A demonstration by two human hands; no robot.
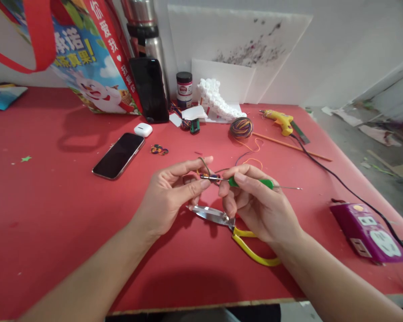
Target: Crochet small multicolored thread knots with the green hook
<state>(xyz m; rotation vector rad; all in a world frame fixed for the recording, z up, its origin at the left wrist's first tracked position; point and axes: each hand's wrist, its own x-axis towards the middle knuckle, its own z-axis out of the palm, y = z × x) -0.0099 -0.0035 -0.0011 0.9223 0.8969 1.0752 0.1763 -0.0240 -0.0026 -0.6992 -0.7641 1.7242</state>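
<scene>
My right hand (255, 197) grips a crochet hook (267, 184) by its green handle, its metal shaft pointing left. In a pinch, my left hand (174, 185) holds a small dark multicoloured crochet piece (213, 178), mostly hidden by the fingers. The hook's tip meets this piece, and a strand of yarn (204, 164) loops up over the left index finger. Beneath both hands lie scissors (211, 214) with yellow handles. Farther back sits a ball of variegated yarn (241, 128), with loose strands trailing toward my hands.
Left of my hands are a phone (119, 155), a white earbud case (143, 129) and a small crocheted piece (159, 150). A glue gun (280, 121), a wooden stick (292, 146) and a purple power strip (369, 232) lie right. A bag (97, 67) and flask (156, 49) stand behind.
</scene>
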